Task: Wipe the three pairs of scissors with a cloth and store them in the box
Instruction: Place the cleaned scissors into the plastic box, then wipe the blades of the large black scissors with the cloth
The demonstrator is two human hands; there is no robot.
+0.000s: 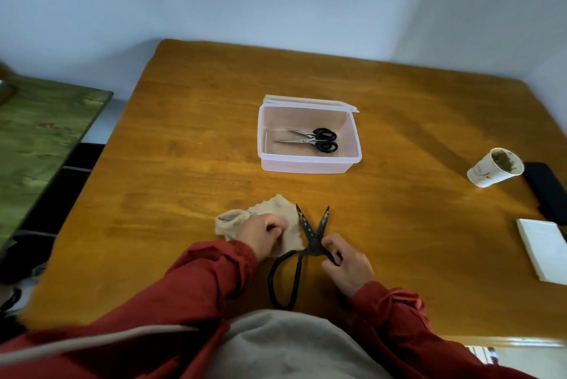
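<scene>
The big black iron scissors (310,240) lie on the wooden table (184,148) near its front edge, their pitted, dark blades spread in a V and one large loop handle curving back toward the person. The right hand (345,265) pinches the other handle close by the pivot, fingers closed around it. The left hand (264,233) presses down on a crumpled beige cloth (276,219), soft and nubbly, which touches the left blade. Farther back sits a translucent plastic box (306,164), rectangular with rounded corners, its lid open behind it; inside rest two slim steel scissors with black handles (319,140). Off to the right stands a stained paper cup (491,168).
</scene>
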